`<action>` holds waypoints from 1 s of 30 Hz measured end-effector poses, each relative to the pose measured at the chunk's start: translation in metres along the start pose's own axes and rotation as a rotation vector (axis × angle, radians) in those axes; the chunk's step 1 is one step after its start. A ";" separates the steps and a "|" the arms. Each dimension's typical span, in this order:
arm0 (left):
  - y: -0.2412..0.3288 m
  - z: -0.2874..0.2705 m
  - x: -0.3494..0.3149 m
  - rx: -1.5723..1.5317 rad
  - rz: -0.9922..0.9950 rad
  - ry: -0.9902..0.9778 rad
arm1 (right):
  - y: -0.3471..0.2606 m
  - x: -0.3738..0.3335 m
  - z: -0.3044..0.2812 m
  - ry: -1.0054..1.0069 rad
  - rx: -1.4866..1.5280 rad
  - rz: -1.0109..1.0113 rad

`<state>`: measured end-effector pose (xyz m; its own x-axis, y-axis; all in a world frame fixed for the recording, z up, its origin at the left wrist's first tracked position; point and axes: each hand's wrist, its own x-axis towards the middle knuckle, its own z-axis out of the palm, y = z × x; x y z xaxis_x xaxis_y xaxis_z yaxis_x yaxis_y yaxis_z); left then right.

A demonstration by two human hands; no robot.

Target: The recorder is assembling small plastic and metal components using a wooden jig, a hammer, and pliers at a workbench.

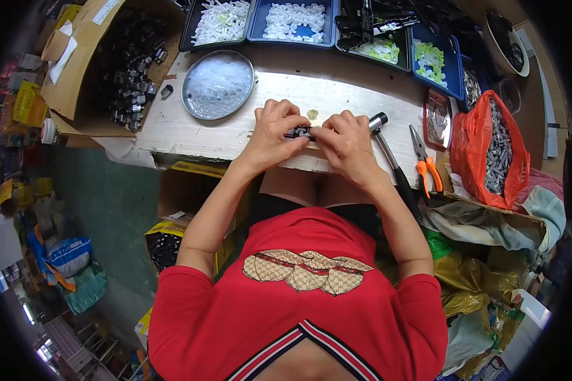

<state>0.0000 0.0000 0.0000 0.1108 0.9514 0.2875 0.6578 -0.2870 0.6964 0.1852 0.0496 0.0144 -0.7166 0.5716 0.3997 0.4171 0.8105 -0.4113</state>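
At the near edge of the white worktable, both my hands close in on a small black part with a bit of grey on it. My left hand pinches it from the left, thumb and fingers bent around its end. From the other side my right hand presses its fingertips against the part. Fingers cover much of it, so its exact kind does not show. A hammer with a shiny head and black handle lies just right of my right hand. Beside that are pliers with orange grips.
A cardboard box of black parts stands at the left, near a round metal dish of clear pieces. Blue trays with white and greenish pieces line the back. A red bag of grey parts sits at the right.
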 end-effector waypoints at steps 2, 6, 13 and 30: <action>0.006 -0.001 0.004 0.024 -0.018 -0.057 | 0.001 -0.003 -0.005 -0.061 -0.001 -0.006; 0.017 -0.012 0.025 0.215 0.076 -0.193 | 0.013 -0.002 -0.019 0.059 0.050 0.041; 0.044 -0.005 0.079 0.395 0.252 -0.371 | 0.085 -0.039 -0.088 0.309 0.132 0.480; 0.082 0.160 0.294 0.741 0.396 -0.635 | 0.137 -0.066 -0.111 -0.076 -0.289 0.642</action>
<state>0.2054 0.2743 0.0362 0.6461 0.7504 -0.1397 0.7569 -0.6535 -0.0099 0.3520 0.1371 0.0228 -0.3123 0.9458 0.0887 0.8942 0.3242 -0.3087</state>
